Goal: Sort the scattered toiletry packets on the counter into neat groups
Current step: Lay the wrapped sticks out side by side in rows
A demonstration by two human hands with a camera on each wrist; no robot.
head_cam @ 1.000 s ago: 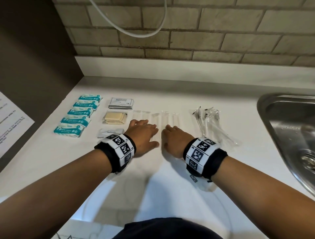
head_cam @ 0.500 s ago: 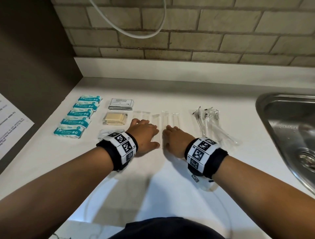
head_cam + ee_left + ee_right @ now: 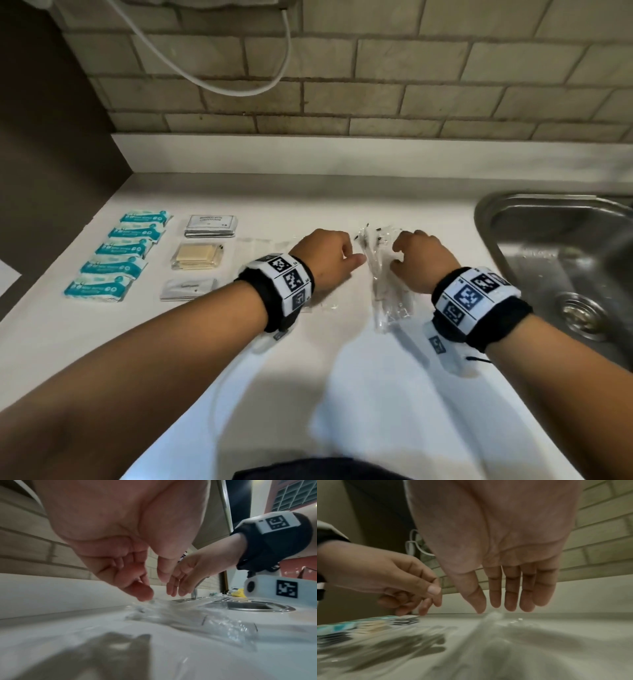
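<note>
Tidying the clear-wrapped pile (image 3: 383,274) is your step: left hand (image 3: 325,260) loosely curled, right hand (image 3: 423,262) open, neither gripping; next, square it on the desk (image 3: 342,394).

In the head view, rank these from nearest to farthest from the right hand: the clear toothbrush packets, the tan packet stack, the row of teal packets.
From the right hand:
1. Clear toothbrush packets, just left of it.
2. Tan packet stack, beyond the left hand.
3. Teal packets, far left.
</note>
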